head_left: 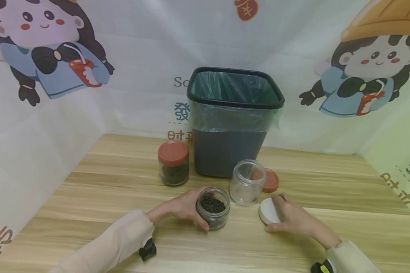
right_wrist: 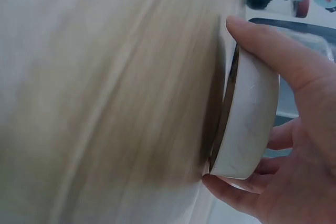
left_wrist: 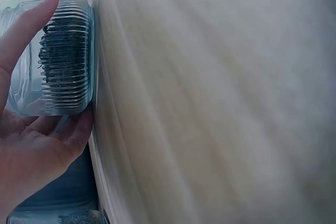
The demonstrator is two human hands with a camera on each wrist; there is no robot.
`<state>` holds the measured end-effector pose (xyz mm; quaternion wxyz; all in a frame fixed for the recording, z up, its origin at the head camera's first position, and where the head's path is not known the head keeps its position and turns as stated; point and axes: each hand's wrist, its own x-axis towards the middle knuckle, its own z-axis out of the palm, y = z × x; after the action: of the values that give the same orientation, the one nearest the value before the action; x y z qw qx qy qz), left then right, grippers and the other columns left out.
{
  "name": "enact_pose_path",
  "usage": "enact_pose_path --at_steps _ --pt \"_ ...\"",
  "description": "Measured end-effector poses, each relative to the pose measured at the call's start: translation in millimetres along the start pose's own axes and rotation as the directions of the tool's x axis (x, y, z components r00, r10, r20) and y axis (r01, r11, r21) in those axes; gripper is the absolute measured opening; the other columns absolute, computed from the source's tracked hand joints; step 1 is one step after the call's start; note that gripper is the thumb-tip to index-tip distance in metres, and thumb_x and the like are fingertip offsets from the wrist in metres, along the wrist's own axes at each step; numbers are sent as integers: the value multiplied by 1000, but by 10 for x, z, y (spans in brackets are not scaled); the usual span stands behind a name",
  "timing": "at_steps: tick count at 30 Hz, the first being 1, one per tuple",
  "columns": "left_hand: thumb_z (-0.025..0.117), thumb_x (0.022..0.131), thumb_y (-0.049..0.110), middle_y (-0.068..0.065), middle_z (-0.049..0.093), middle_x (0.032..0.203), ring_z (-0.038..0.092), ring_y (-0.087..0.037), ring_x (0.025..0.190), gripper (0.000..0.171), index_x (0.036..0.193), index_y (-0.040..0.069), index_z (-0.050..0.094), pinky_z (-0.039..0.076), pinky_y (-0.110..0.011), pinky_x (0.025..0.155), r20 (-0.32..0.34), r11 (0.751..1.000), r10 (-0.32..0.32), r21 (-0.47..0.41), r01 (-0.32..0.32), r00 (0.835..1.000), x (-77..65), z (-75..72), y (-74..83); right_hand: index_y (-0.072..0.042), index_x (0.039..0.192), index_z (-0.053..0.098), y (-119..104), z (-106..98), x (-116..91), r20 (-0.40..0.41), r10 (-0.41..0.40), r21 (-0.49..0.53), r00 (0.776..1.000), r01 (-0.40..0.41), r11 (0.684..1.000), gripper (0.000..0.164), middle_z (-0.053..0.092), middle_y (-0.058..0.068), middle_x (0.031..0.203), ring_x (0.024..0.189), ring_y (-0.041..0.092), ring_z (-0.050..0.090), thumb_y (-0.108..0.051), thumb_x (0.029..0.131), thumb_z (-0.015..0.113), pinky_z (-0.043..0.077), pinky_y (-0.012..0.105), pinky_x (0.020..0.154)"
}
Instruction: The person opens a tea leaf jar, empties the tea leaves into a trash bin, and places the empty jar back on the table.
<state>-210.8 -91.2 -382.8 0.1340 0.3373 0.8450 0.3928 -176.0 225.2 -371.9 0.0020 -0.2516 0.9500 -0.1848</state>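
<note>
My left hand (head_left: 189, 206) grips an open glass jar (head_left: 218, 219) from its left side, thumb in front and fingers behind. Dark loose tea leaves (head_left: 213, 204) lie inside it; in the left wrist view the jar's ribbed wall (left_wrist: 68, 56) shows between thumb and fingers. With my right hand (head_left: 292, 218) I hold a white round lid (head_left: 269, 211) by its edge, close over the tabletop. The right wrist view shows the lid (right_wrist: 249, 114) slightly tilted, thumb on one side and fingertips on the other. An uncovered glass jar (head_left: 247, 185) without leaves stands between my hands, further back.
A red lid (head_left: 270, 180) lies behind that second jar. Back left stands a red-lidded jar (head_left: 173, 163) with dark contents. A dark bin (head_left: 225, 151) with a green liner rises behind the jars, before a printed cloth backdrop (head_left: 140, 76). Everything rests on a wooden tabletop (head_left: 99, 182).
</note>
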Motion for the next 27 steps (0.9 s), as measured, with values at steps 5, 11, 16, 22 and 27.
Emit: enact_pose_path --at_steps 5,11,16,22,27 --pt "88 48 17 -12 52 121 47 -25 113 93 125 0 40 34 -38 98 2 1000 3 -13 -3 1000 1 4 1 12 120 41 75 34 79 -27 13 19 1000 -13 1000 89 46 20 101 84 24 49 -41 59 79 47 36 67" --pt "87 48 18 -11 52 121 47 -25 113 91 125 1 41 35 -38 98 -2 1000 10 -1 -10 1000 -4 3 1 14 121 38 104 35 152 -30 29 32 999 -28 999 92 45 27 105 90 29 46 -38 58 80 46 40 71" --pt "87 49 20 -10 55 118 50 -24 109 87 122 1 43 37 -36 96 -23 1000 10 25 -9 1000 -8 11 -1 15 123 35 128 42 188 -34 39 43 999 -38 998 94 44 29 106 91 32 46 -37 58 81 45 43 72" --pt "87 50 20 -10 56 117 51 -23 109 86 122 1 44 38 -35 95 -37 999 15 30 -13 999 -2 21 -5 15 122 35 156 43 200 -39 59 36 997 -58 998 94 45 29 107 92 32 47 -38 58 80 46 44 73" --pt "86 51 20 -11 55 116 51 -23 108 85 122 0 43 38 -36 94 -53 1000 6 13 -5 999 -1 18 -12 13 123 35 158 36 205 -40 66 43 997 -65 997 96 46 26 105 90 31 48 -42 57 80 46 43 72"
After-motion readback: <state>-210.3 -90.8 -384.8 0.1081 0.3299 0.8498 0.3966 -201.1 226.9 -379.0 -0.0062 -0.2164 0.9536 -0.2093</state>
